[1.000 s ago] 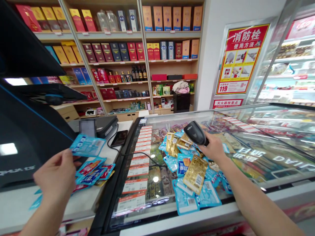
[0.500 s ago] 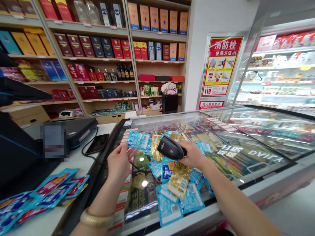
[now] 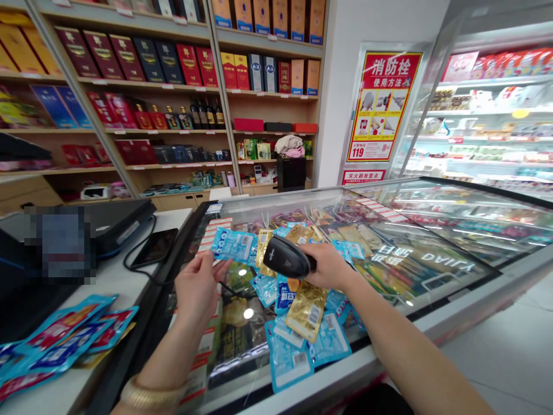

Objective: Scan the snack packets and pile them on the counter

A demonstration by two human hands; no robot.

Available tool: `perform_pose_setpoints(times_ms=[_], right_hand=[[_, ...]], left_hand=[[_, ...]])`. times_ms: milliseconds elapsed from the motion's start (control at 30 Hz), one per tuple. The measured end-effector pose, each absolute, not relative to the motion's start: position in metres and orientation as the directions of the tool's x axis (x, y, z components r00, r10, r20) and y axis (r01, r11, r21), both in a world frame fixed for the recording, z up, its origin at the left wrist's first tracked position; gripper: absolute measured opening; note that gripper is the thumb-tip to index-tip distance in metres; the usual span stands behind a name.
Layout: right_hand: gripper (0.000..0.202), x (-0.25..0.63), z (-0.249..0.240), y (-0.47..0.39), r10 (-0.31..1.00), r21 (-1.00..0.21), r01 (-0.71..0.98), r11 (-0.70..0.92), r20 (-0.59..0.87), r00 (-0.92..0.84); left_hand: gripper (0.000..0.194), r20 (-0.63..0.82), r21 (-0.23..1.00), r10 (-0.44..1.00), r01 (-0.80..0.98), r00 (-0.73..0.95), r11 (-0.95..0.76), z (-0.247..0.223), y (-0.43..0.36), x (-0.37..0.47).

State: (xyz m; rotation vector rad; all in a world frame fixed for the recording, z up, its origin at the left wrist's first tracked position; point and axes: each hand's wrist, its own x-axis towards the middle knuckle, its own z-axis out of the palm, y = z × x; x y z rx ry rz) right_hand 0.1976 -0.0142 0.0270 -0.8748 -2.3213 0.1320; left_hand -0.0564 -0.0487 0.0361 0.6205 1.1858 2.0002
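My left hand [image 3: 201, 282] pinches the left end of a light blue snack packet [image 3: 233, 244], its printed back with a barcode turned up. In my right hand [image 3: 328, 265] is a black barcode scanner [image 3: 287, 257], gripped round its handle, with its head pointing left toward that packet. Beneath the scanner, blue and gold packets lie in a loose pile on the glass freezer top. A gold packet [image 3: 307, 310] rests over several blue ones, and a blue packet [image 3: 290, 358] lies nearest the front edge.
On the white counter at left lie several blue and red packets [image 3: 64, 340], a dark phone [image 3: 154, 248] and a black cable. A checkout device [image 3: 116, 227] stands behind them. The glass-topped freezer [image 3: 432, 230] extends right. Shelves of boxed bottles [image 3: 164, 98] line the back wall.
The view has shifted slightly, so the surroundings sit a little left and higher. Both hands keep their grips, the packet and scanner holding nearly the same positions relative to each other.
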Motion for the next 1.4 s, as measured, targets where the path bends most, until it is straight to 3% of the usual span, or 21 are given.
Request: perform_pose_setpoints(times_ms=[400, 600, 700, 833, 1067, 1200, 1400], right_hand=[[0.024, 0.195, 0.025, -0.014, 0.63, -0.275, 0.587, 0.762, 0.523, -0.574], [0.028, 0.199, 0.026, -0.012, 0.614, -0.28, 0.584, 0.762, 0.597, -0.516], [0.029, 0.209, 0.027, -0.005, 0.625, -0.298, 0.636, 0.712, 0.682, -0.38], [0.03, 0.232, 0.027, 0.007, 0.642, -0.359, 0.77, 0.527, 0.762, -0.084], [0.036, 0.272, 0.026, 0.024, 0.603, -0.556, 0.818, 0.144, 0.705, 0.374], [0.037, 0.281, 0.025, 0.028, 0.578, -0.606, 0.794, 0.045, 0.664, 0.474], [0.035, 0.281, 0.021, 0.03, 0.623, -0.599, 0.801, 0.012, 0.631, 0.462]], left_hand=[[0.007, 0.052, 0.895, 0.794, -0.324, -0.606, -0.306, 0.037, -0.053, -0.056], [0.007, -0.021, 0.871, 0.793, -0.401, -0.608, -0.284, 0.037, -0.052, -0.055], [0.012, -0.116, 0.824, 0.821, -0.516, -0.558, -0.234, 0.034, -0.05, -0.052], [0.018, -0.213, 0.796, 0.861, -0.593, -0.462, -0.121, 0.035, -0.045, -0.04], [0.021, -0.224, 0.792, 0.907, -0.608, -0.357, -0.044, 0.052, -0.02, 0.0], [0.02, -0.199, 0.812, 0.922, -0.582, -0.332, -0.034, 0.056, -0.002, 0.023], [0.019, -0.136, 0.872, 0.932, -0.487, -0.336, -0.049, 0.05, 0.007, 0.035]])
